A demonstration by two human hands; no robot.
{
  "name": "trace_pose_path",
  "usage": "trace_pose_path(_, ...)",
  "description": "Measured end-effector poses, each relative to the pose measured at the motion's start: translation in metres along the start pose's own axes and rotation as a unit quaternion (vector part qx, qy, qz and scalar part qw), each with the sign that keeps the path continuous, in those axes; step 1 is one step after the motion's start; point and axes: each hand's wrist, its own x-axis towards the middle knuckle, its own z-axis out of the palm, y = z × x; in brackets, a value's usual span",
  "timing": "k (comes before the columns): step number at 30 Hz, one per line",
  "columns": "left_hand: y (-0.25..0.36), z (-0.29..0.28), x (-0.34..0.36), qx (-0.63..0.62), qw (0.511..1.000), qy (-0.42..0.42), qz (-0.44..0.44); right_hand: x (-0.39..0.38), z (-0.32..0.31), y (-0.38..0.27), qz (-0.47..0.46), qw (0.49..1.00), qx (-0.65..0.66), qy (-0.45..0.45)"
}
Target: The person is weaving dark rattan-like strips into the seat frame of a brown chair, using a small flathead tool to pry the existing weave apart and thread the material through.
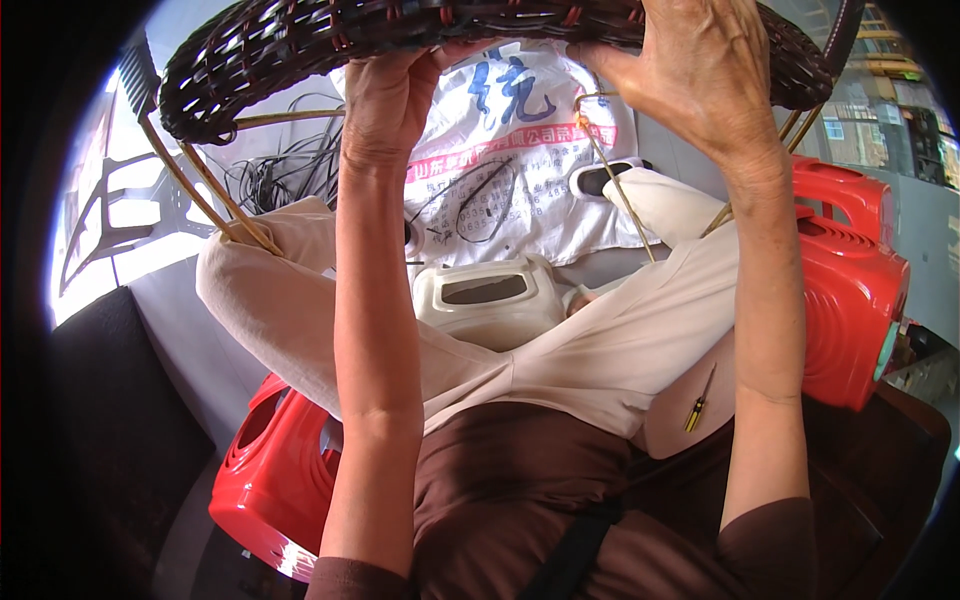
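A dark brown woven wicker piece (pixel 330 35) spans the top of the view, raised before me. It joins a frame of thin tan rods (pixel 200 190), whose ends come down on my thighs. My left hand (pixel 395 100) is closed at its near edge, thumb stretched along the underside; the other fingertips are hidden behind the weave. My right hand (pixel 700 70) grips the edge farther right, its thumb below and its fingers reaching up over the weave and out of view. One bent tan rod (pixel 620 180) hangs down beneath the right thumb toward my leg.
A white printed sack (pixel 520 190) lies on the floor ahead, with dark loose strands (pixel 285 165) to its left. Between my legs stands a cream plastic stool (pixel 485 310). Red plastic stools (pixel 850 290) flank me. A yellow-and-black screwdriver (pixel 697 405) lies by my right thigh.
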Motion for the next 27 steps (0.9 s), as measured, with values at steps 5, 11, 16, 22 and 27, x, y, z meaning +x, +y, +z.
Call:
trace_pose_path(5,-0.002,-0.004,-0.002,-0.005,0.999,0.026,-0.027,0.002,-0.002,-0.003,0.002,1.0,0.006,-0.001)
trace_pose_path(11,0.003,0.002,0.002,0.034,0.998,-0.006,-0.051,-0.001,-0.002,-0.002,0.015,1.0,0.009,-0.02)
trace_pose_path(16,-0.001,0.0,0.008,-0.04,0.991,-0.104,-0.071,0.002,0.002,-0.002,-0.012,0.999,0.026,0.032)
trace_pose_path(22,0.005,-0.012,0.012,0.027,0.989,-0.091,-0.112,0.005,-0.007,-0.004,0.028,0.999,0.019,-0.03)
trace_pose_path(27,0.005,-0.012,0.01,0.032,0.986,-0.127,-0.103,0.005,-0.003,-0.003,0.015,1.0,0.012,-0.016)
